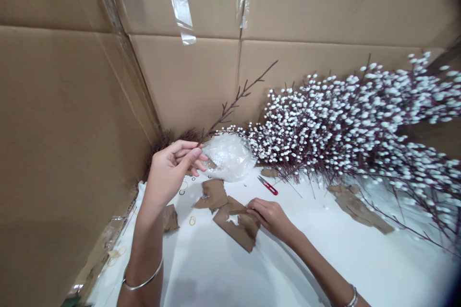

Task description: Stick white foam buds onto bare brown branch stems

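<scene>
"Branch (234, 103) first: where was it?"

"In the left hand (179, 163), pinched between thumb and fingers near its lower end. It was brown, with short side twigs, and slanted up and to the right from that grip, in front of the cardboard wall (180, 76)."

"And the right hand (272, 216)?"

"Lower than that grip and to its right, with the fingers curled at the edge of a piece of cardboard (239, 235). I couldn't tell whether they were clenched on anything. A white smear (233, 219) lay on the cardboard, just left of those fingertips."

"What sat near the pinch?"

"A clear plastic bag (234, 158), just right of the left fingertips. Below them lay a torn scrap (216, 194), and lower still a rubber band (192, 220)."

"And past the right hand?"

"Red snips (268, 185), just beyond it on the white table (201, 268). Farther off, up and to its right, spread a big heap of white-budded branches (342, 124)."
</scene>
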`<state>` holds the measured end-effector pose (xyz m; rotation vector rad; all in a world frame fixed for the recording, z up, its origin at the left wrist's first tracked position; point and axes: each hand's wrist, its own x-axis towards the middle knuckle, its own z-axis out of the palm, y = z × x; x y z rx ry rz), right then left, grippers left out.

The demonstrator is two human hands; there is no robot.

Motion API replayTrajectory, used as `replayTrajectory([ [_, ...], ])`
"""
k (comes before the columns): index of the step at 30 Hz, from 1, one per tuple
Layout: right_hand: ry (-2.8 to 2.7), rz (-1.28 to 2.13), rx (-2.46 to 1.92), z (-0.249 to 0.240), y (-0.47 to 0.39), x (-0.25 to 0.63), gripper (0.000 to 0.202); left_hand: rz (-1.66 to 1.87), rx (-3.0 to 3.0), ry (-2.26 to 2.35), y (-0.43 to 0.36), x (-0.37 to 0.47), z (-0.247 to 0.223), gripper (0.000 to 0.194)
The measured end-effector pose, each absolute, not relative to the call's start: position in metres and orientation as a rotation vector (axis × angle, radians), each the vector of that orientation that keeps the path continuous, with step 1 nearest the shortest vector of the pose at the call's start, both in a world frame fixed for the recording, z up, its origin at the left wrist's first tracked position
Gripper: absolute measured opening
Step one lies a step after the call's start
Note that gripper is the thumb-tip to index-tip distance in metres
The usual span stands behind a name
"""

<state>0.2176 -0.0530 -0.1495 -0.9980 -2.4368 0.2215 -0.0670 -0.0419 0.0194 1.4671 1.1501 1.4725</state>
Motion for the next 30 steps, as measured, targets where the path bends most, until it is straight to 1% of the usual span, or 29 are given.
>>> replayTrajectory([
  [9, -2.438, 0.189, -0.928, -0.147, -0.053, 0.218, 0.018, 1.476, 1.458, 1.135, -0.04, -0.068, 0.02, 0.019],
  [14, -2.17, 0.377, -1.059, -0.148, -0.048, 0.219, 0.018, 1.48, 1.457, 1.145, -0.039, -0.07, 0.018, 0.02],
  [17, -1.891, 0.56, -1.211, -0.141, -0.041, 0.214, 0.022, 1.477, 1.448, 1.147, -0.036, -0.072, 0.016, 0.022],
  [21, -1.496, 0.86, -1.157, -0.118, -0.023, 0.196, 0.031, 1.456, 1.431, 1.159, -0.03, -0.073, 0.013, 0.024],
  [24, -1.309, 1.0, -1.062, -0.093, -0.007, 0.176, 0.034, 1.463, 1.396, 1.148, -0.023, -0.075, 0.011, 0.026],
  [27, -1.22, 1.037, -0.928, -0.07, 0.006, 0.154, 0.032, 1.496, 1.362, 1.135, -0.017, -0.077, 0.008, 0.027],
  [30, -1.177, 1.004, -0.817, -0.052, 0.014, 0.133, 0.028, 1.54, 1.329, 1.125, -0.013, -0.08, 0.007, 0.029],
])
